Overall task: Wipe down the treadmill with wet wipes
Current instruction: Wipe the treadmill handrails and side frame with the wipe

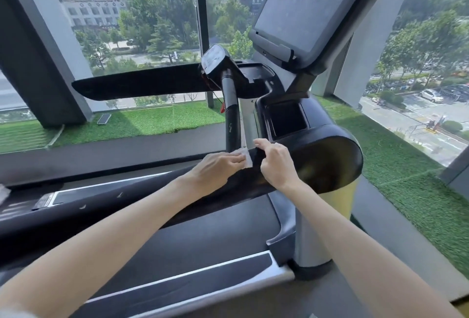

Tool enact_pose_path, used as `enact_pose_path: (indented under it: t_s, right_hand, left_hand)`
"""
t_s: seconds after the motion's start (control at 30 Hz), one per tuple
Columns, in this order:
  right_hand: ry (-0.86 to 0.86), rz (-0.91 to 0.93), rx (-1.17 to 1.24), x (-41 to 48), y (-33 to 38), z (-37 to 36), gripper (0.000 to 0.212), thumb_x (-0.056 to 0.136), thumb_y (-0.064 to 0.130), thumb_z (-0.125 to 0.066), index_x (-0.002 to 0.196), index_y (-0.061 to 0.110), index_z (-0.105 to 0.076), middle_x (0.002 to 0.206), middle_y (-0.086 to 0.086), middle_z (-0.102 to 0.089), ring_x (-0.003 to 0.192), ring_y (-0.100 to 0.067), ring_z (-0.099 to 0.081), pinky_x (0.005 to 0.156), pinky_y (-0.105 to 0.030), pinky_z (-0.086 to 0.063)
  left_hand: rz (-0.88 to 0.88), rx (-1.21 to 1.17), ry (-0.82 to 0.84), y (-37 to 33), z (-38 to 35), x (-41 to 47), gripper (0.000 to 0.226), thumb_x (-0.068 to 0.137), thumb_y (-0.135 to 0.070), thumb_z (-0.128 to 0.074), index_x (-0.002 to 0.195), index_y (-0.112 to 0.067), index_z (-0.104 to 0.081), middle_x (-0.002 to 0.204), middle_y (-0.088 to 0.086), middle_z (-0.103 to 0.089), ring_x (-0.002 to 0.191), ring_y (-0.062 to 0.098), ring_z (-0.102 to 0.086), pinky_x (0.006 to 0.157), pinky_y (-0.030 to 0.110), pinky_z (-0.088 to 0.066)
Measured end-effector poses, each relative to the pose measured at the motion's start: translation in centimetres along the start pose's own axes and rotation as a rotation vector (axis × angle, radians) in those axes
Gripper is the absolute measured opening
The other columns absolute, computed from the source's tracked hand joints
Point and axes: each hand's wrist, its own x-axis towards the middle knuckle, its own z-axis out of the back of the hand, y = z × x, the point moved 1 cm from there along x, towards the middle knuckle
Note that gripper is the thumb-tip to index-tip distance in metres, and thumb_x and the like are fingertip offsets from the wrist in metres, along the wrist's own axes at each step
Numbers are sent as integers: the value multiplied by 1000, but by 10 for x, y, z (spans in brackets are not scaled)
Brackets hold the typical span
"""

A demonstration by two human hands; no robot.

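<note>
One wet wipe (243, 156) under left hand (215, 169); right hand (276, 162) apparently grips handrail (101, 201).

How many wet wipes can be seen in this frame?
1. The wet wipe lies on the near handrail, partly under the left hand, beside the right hand. A pale scrap at the left edge may be another; too cropped to tell.
</note>
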Motion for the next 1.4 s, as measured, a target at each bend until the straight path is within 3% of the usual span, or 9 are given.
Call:
enact_pose_path:
  t_s: [0.17, 0.3, 0.4, 0.53, 0.7, 0.93, 1.07, 1.23, 1.4]
  right_hand:
    - [92, 26, -38, -4, -6, -1, 73, 70, -17, -37, 138, 8, -46, 129, -8, -59, 123, -21, -51, 117, -30, -3]
    - [158, 42, -95, 2, -4, 4, 81, 69, -14, -39, 145, 13, -31, 114, -11, -65, 114, -21, -55, 116, -29, 12]
    - [175, 84, -98, 9, -4, 11, 83, 70, -14, -41, 147, 13, -25, 110, -10, -66, 111, -20, -58, 116, -27, 14]
    - [139, 159, -155, 10, -4, 9, 82, 69, -13, -40, 146, 11, -25, 89, -13, -66, 91, -25, -61, 116, -24, 10]
    - [132, 127, -116, 8, 3, 9, 81, 70, -15, -38, 146, 9, -28, 75, -12, -61, 80, -28, -56, 117, -26, 5]
    - [175, 180, 1, -2, -5, -4, 81, 66, -17, -38, 143, 8, -34, 108, -14, -66, 110, -21, -56, 120, -31, 2]
    - [168, 222, -106, 3, -2, -1, 79, 68, -15, -39, 143, 8, -32, 84, -9, -64, 82, -24, -57, 120, -32, 1]
    - [154, 238, -160, 1, 4, 3, 74, 70, -15, -43, 141, 7, -36, 71, -6, -54, 75, -23, -53, 119, -30, 1]
    - [159, 291, -184, -3, 9, 5, 69, 70, -13, -48, 137, 2, -43, 85, -16, -63, 97, -32, -58, 120, -35, -3]
  left_hand:
    - [325, 73, 47, 9, 21, -20, 45, 76, 19, -39, 99, -8, -67, 113, 1, -67, 104, 24, -63, 85, 34, -50]
    - [505, 50, -139, -31, 10, 22, 45, 82, 17, -44, 119, -3, -60, 123, 9, -61, 106, 29, -62, 85, 36, -48]
    - [378, 97, -106, -56, -18, 30, 51, 64, 16, -71, 113, 3, -65, 114, 15, -67, 108, 31, -64, 86, 37, -53]
    - [528, 275, -119, -44, -20, -13, 66, 38, 21, -79, 101, 4, -70, 103, 17, -71, 96, 31, -69, 75, 39, -59]
    - [935, 297, -212, -42, -8, -21, 36, 71, 9, -65, 100, -11, -68, 95, 4, -67, 86, 20, -66, 73, 28, -53]
    - [605, 336, -150, -70, -33, 2, 67, 45, 14, -80, 110, 1, -69, 112, 16, -69, 104, 28, -67, 77, 36, -58]
    - [793, 391, -152, -48, -28, -48, 57, 53, 20, -73, 108, 4, -68, 110, 18, -68, 100, 33, -67, 77, 42, -58]
    - [975, 201, -468, -56, -19, -36, 52, 63, 23, -45, 102, -5, -65, 107, 11, -66, 96, 30, -64, 78, 36, -53]
    - [665, 313, -253, -72, -41, -5, 68, 48, 13, -80, 114, 1, -67, 116, 16, -67, 107, 30, -65, 88, 36, -53]
